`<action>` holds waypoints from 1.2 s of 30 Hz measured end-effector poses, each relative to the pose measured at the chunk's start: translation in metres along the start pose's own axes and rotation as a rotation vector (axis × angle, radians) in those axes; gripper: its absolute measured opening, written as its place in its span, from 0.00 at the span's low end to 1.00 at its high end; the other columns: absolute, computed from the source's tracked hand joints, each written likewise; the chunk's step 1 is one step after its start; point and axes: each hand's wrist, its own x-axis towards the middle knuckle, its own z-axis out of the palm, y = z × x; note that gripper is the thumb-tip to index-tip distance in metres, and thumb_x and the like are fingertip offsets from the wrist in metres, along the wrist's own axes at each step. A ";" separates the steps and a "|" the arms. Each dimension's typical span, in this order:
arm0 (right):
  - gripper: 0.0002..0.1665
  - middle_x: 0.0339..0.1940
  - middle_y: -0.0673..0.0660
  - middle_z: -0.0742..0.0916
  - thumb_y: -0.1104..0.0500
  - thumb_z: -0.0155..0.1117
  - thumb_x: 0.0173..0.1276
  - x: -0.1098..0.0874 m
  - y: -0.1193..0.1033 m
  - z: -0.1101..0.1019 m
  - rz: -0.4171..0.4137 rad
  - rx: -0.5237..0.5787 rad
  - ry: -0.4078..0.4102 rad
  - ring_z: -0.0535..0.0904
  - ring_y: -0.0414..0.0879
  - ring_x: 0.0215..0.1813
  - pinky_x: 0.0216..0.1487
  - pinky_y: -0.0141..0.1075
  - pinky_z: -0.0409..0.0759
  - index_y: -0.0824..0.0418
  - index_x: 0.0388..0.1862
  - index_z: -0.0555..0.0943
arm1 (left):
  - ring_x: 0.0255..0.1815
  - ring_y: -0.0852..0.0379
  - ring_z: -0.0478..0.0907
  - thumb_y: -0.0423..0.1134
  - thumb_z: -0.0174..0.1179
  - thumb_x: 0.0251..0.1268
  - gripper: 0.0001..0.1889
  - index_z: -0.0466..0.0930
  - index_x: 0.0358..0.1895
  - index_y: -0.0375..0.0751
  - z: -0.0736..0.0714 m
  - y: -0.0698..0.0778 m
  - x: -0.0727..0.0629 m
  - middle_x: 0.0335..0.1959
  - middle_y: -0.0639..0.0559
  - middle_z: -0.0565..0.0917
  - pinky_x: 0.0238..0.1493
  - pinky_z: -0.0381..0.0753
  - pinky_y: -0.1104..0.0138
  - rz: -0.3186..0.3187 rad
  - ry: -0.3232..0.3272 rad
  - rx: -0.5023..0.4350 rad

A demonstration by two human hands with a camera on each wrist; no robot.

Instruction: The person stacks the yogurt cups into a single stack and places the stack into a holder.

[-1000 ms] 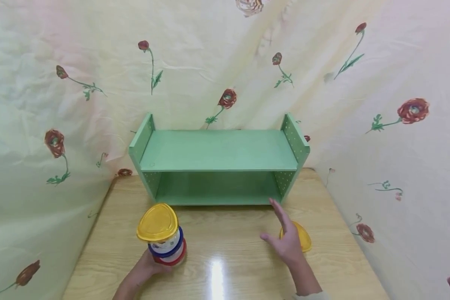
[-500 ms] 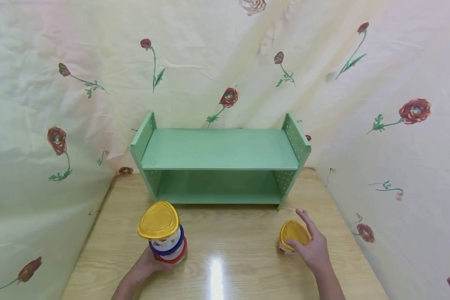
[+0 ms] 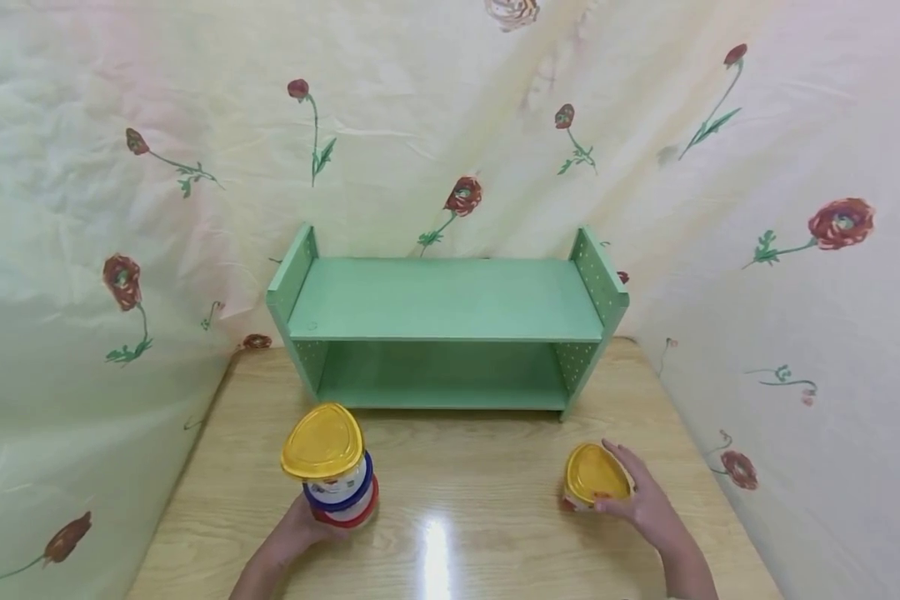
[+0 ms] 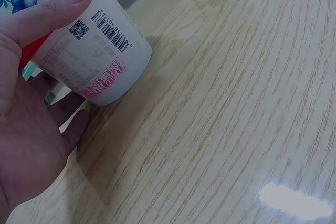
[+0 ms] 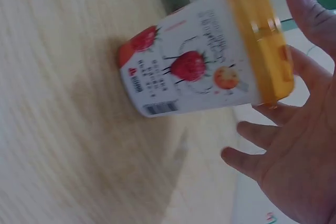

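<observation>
A stack of three lidded plastic tubs stands at the table's left: a yellow-lidded tub (image 3: 324, 442) on top, a blue-lidded tub (image 3: 337, 485) in the middle, a red-lidded tub (image 4: 100, 45) at the bottom. My left hand (image 3: 294, 527) grips the bottom one, thumb over its red rim in the left wrist view. On the right, another yellow-lidded tub (image 5: 194, 56), printed with strawberries, sits upright on the table. Around its lid my right hand (image 3: 648, 504) is spread, thumb at the near side and fingers behind; the right wrist view shows a gap at the thumb.
A green two-tier shelf (image 3: 446, 300) stands at the back of the wooden table (image 3: 457, 467). Flower-printed cloth (image 3: 390, 125) hangs behind it and on both sides. Light glares off the table's front middle.
My right hand has moved right and come down around the yellow-lidded tub, first uncovering it, then closing in on its lid. The left hand keeps holding the stack in place.
</observation>
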 end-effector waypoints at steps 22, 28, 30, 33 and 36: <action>0.59 0.68 0.72 0.70 0.74 0.78 0.49 -0.001 0.017 0.036 -0.036 0.243 0.130 0.70 0.27 0.59 0.56 0.19 0.70 0.69 0.78 0.58 | 0.70 0.39 0.68 0.28 0.80 0.40 0.52 0.59 0.73 0.36 0.002 0.000 0.002 0.68 0.38 0.73 0.71 0.64 0.53 -0.046 -0.007 -0.020; 0.60 0.74 0.71 0.66 0.74 0.78 0.50 0.002 0.020 0.039 -0.032 0.266 0.132 0.66 0.25 0.62 0.60 0.15 0.63 0.68 0.79 0.55 | 0.71 0.38 0.66 0.27 0.80 0.40 0.53 0.58 0.74 0.38 0.002 -0.004 0.003 0.69 0.39 0.72 0.73 0.60 0.49 -0.066 -0.001 -0.056; 0.60 0.76 0.72 0.64 0.73 0.77 0.51 0.002 0.021 0.040 -0.032 0.270 0.133 0.64 0.24 0.63 0.60 0.15 0.62 0.67 0.80 0.54 | 0.72 0.37 0.65 0.27 0.80 0.40 0.53 0.58 0.74 0.38 0.001 -0.004 0.003 0.69 0.38 0.71 0.73 0.57 0.45 -0.065 -0.001 -0.069; 0.60 0.77 0.72 0.63 0.73 0.77 0.52 0.002 0.023 0.041 -0.029 0.274 0.133 0.63 0.22 0.63 0.60 0.14 0.61 0.67 0.80 0.54 | 0.72 0.36 0.65 0.27 0.80 0.40 0.53 0.58 0.74 0.38 0.001 -0.003 0.003 0.69 0.38 0.71 0.73 0.56 0.42 -0.059 -0.002 -0.067; 0.58 0.76 0.72 0.63 0.74 0.75 0.53 0.001 0.025 0.044 -0.030 0.282 0.134 0.64 0.23 0.63 0.60 0.15 0.61 0.67 0.79 0.56 | 0.71 0.37 0.66 0.28 0.80 0.40 0.53 0.58 0.74 0.38 0.001 -0.002 0.002 0.69 0.38 0.72 0.73 0.58 0.43 -0.059 -0.005 -0.050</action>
